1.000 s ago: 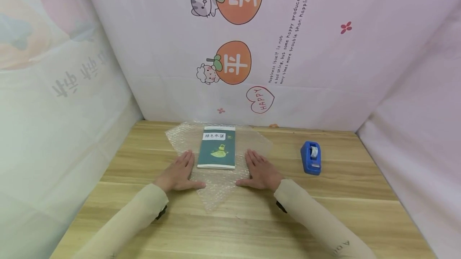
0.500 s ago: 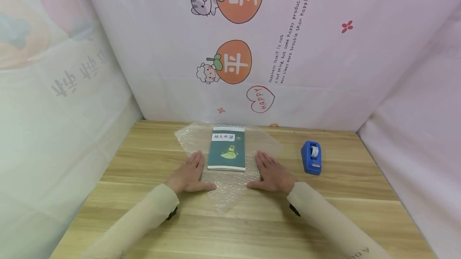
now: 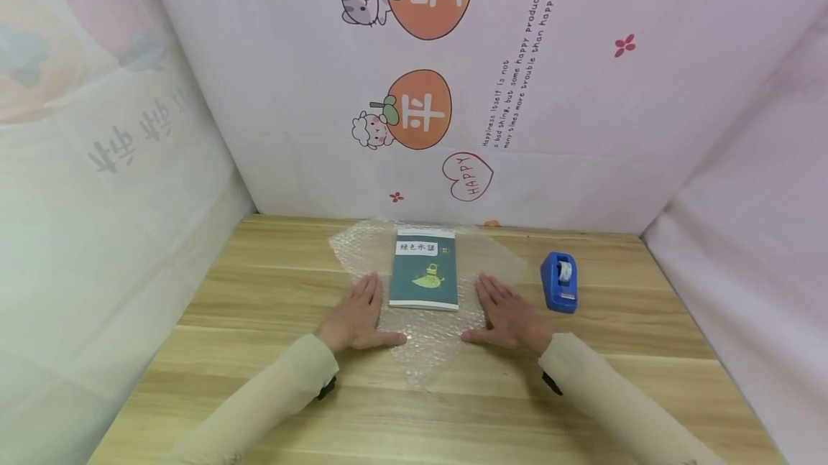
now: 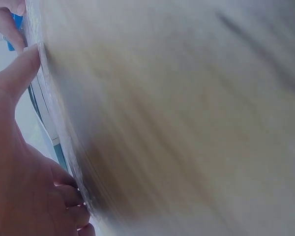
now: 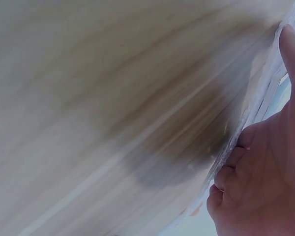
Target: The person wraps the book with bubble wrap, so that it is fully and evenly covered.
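A green book (image 3: 423, 269) with white bands and a yellow drawing lies face up on a clear bubble wrap sheet (image 3: 427, 346), one corner of which points toward the person. To the left of the book, my left hand (image 3: 359, 315) rests on the wrap with straight fingers and the thumb stretched inward. My right hand (image 3: 509, 314) mirrors it on the other side, palm down on the wrap. In the left wrist view the fingertips of the left hand (image 4: 27, 147) press along the sheet's edge. The right wrist view has the right hand (image 5: 265, 157) against the wrap too.
A blue tape dispenser (image 3: 559, 282) with a roll of tape stands to the right of the right hand. Printed white cloth (image 3: 550, 185) walls in the wooden table (image 3: 259, 292) at the back and on both sides.
Both hands have slid the bubble wrap, with the book on it, to the right and slightly toward the person. The tape dispenser has stayed in place.
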`<state>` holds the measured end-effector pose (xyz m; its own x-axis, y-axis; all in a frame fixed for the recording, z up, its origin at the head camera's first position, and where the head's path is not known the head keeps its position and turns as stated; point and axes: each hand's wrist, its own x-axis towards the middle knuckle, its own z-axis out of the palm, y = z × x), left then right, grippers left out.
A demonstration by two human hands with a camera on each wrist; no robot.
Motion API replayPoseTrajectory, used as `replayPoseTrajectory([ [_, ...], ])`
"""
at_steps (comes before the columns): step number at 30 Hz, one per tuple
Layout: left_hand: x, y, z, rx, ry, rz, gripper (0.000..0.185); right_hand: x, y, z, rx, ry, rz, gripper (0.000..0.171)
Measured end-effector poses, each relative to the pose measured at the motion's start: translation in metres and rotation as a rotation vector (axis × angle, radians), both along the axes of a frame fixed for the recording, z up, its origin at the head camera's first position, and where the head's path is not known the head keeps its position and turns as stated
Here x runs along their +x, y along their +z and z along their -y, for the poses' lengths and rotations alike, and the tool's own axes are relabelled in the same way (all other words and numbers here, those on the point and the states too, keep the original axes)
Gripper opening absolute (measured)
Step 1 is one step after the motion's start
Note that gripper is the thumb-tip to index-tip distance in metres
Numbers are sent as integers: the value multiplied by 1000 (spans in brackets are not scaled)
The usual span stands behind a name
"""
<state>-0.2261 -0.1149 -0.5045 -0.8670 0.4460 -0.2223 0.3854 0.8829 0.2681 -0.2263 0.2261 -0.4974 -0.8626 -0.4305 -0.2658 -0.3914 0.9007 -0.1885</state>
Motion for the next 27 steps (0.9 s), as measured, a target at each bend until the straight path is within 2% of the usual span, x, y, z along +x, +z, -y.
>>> replayPoseTrajectory([
  [11, 0, -4, -14, 16, 5, 23, 126, 4, -3, -15, -19, 3, -21, 117],
  [18, 2, -2, -21, 16, -8, -9, 127, 6, -4, -24, -21, -11, -30, 118],
  [27, 4, -3, -23, 22, 3, -8, 128, 9, -5, -26, -26, -30, -28, 118],
])
